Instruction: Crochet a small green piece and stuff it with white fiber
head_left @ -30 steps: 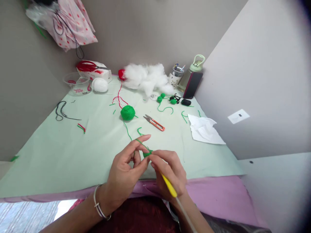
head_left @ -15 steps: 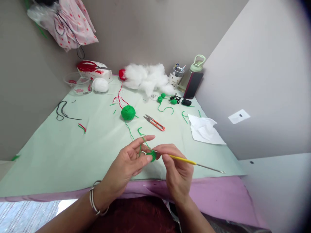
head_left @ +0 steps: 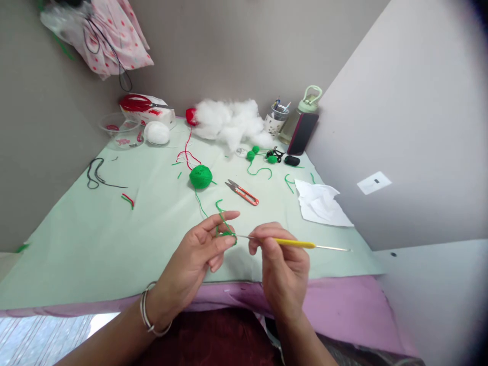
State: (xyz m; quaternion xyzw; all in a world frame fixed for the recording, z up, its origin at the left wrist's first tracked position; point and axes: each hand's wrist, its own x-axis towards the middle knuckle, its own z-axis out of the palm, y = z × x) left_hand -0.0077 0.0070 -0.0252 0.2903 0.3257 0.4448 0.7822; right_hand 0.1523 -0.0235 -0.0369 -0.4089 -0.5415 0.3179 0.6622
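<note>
Near the tabletop's front edge, our left hand [head_left: 198,254] pinches the small green crochet piece [head_left: 229,235], index finger raised to tension its yarn, while our right hand [head_left: 282,259] closes on the yellow-handled hook [head_left: 293,243] working it.

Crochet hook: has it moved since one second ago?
Yes. The crochet hook in the right hand swung from pointing down toward the body to lying level, handle toward the white paper.

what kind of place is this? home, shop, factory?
Probably a home craft corner for crochet. The right hand holds a yellow crochet hook, with a green yarn ball, thread snips and white stuffing on a cloth-covered table set between plain walls.
</note>
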